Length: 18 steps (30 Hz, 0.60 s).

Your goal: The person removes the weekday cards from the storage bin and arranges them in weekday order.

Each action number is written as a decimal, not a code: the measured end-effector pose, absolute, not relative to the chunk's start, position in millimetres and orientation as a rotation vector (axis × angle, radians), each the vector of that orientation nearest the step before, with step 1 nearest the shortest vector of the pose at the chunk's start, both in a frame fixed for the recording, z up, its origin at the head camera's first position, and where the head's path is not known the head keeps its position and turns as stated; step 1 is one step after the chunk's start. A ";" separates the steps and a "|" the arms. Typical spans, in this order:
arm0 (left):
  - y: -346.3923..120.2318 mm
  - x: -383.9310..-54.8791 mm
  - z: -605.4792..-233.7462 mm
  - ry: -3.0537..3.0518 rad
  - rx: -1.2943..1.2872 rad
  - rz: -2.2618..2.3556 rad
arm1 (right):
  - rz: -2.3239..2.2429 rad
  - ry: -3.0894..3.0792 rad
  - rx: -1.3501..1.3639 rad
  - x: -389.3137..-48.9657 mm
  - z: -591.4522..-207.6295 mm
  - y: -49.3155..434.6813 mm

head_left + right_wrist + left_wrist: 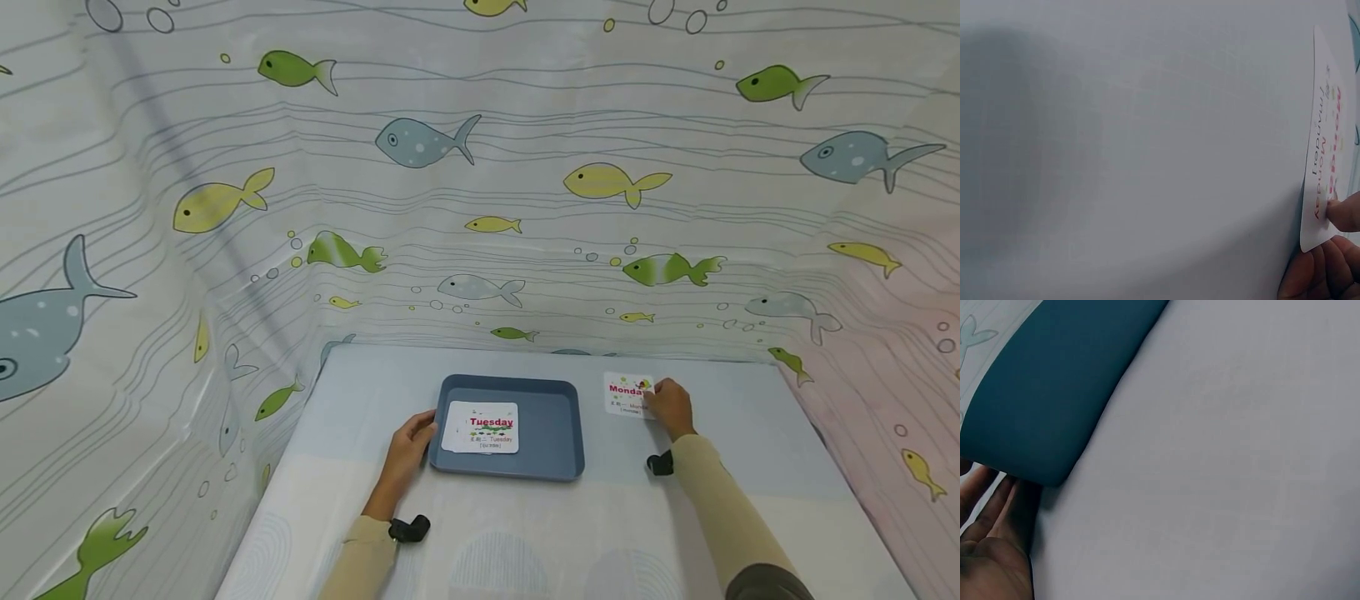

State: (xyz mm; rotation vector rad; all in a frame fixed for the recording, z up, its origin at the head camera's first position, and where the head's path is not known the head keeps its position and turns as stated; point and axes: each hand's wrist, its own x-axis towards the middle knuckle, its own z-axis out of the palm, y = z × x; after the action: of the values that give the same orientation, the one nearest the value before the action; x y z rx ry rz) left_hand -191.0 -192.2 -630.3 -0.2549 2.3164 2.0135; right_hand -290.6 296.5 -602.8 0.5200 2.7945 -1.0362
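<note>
My right hand (672, 407) pinches the right edge of a white card (622, 392) printed "Monday" in red. In the right wrist view the thumb (1346, 214) lies on the face of this card (1319, 162), with the other fingers curled beneath its edge. A blue-grey tray (551, 429) stands left of it. On the tray's left part lies a "Tuesday" card (487, 442). My left hand (408, 446) touches the tray's left side; the left wrist view shows fairly straight fingers (988, 515) against the tray's wall (1047, 394).
A pale patterned cloth covers the table (480, 525). Behind and on both sides hangs a fish-print sheet (525, 250). Black wrist cameras sit on the left wrist (409, 528) and the right wrist (660, 463).
</note>
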 end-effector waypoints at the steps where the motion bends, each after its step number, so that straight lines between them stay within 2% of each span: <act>1: -192.2 -191.2 -630.1 2.315 -0.255 2.015 | -1.033 2.796 0.517 -291.0 -602.9 296.7; 18: -190.3 -190.5 -626.8 2.334 -0.251 2.018 | -0.976 2.815 0.506 -295.3 -598.3 292.8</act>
State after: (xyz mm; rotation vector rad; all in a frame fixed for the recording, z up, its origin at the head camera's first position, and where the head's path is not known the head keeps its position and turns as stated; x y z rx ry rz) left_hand -190.5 -190.3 -626.8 -0.2507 2.3339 2.0181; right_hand -295.3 292.8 -598.3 0.5057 2.8153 -0.9762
